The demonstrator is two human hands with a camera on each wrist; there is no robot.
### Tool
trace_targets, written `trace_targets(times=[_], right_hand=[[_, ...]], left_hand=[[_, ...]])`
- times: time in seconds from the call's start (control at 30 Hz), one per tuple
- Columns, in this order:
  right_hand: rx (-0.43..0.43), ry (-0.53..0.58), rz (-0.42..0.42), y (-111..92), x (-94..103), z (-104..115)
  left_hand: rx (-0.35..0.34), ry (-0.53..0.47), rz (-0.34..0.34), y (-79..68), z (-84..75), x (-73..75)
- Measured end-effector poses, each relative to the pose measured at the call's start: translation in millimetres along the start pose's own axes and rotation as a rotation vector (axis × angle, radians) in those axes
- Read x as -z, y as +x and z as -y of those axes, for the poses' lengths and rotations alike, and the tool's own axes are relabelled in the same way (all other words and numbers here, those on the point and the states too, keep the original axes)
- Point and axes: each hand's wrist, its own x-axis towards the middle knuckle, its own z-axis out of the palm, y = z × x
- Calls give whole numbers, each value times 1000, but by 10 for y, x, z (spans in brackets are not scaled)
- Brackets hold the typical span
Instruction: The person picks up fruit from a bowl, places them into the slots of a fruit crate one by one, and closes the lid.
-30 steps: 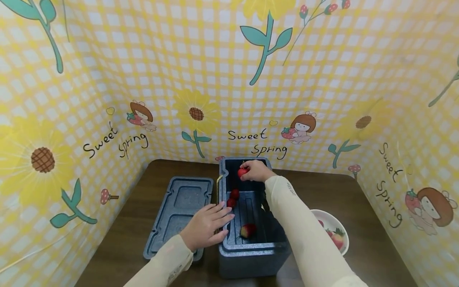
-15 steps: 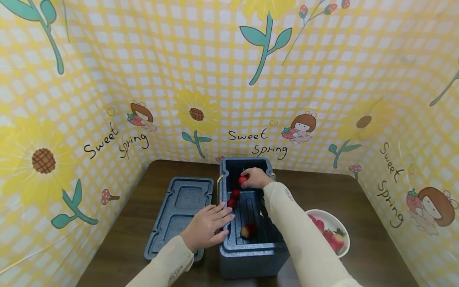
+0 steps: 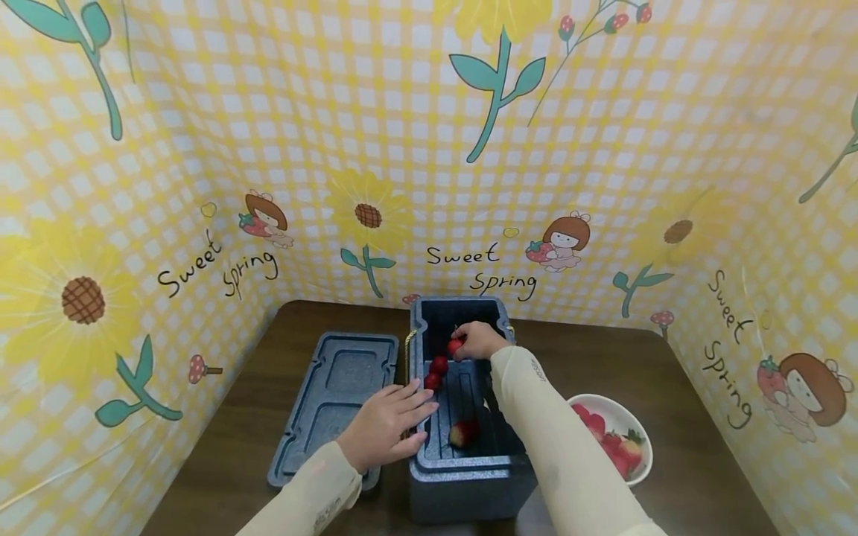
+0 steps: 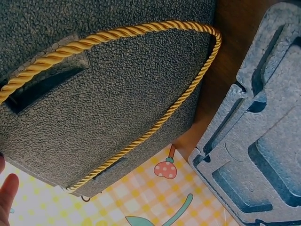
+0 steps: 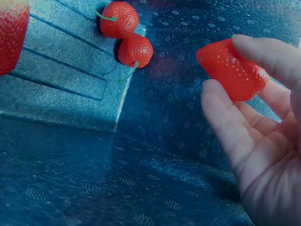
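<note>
1. A glossy red, cone-shaped strawberry is being pinched between the fingertips of the bare right grip, within the far part of a speckled blue-grey foam box, near 2 round red cherries but apart from them.
2. The bare left grip is being rested over the box's left rim with fingers outstretched, nothing being clasped.
3. The strawberry is being judged light, fairly firm and slightly slick, perhaps moulded plastic; slipping is being considered likelier than bruising. The surest hold is probably being offered by the broad sides, where the fingertips are being pressed.
4. "Sweet Spring" is being repeated in black script on a yellow-and-white checked cloth behind the brown wooden bench.
5. Small dark lettering is being displayed on both cream sleeves, too small to be read; no brand is being shown on the box's visible walls.
</note>
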Motion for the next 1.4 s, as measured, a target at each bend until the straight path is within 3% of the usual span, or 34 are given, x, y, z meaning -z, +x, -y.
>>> trace_targets(times=[0.23,0.57,0.77,0.9,1.07,1.27,1.4], right_hand=[[9,-23,-2,-16,14,0],[-14,7,-5,-49,85,56],[-62,125,121,-100,163,57],[-55,170,174,-193,368,66],[-1,160,127,-384,710,-19],[29,183,39,-647,1035,-299],[-26,175,29,-880,1161,-563]], left_hand=[[-35,12,-47,0,6,-17],[-28,18,-32,-8,13,-5],[-43,16,-35,13,27,-10],[-31,-3,-14,37,22,6],[-12,-30,4,41,21,10],[-8,-37,-7,35,14,18],[18,-54,14,23,5,21]])
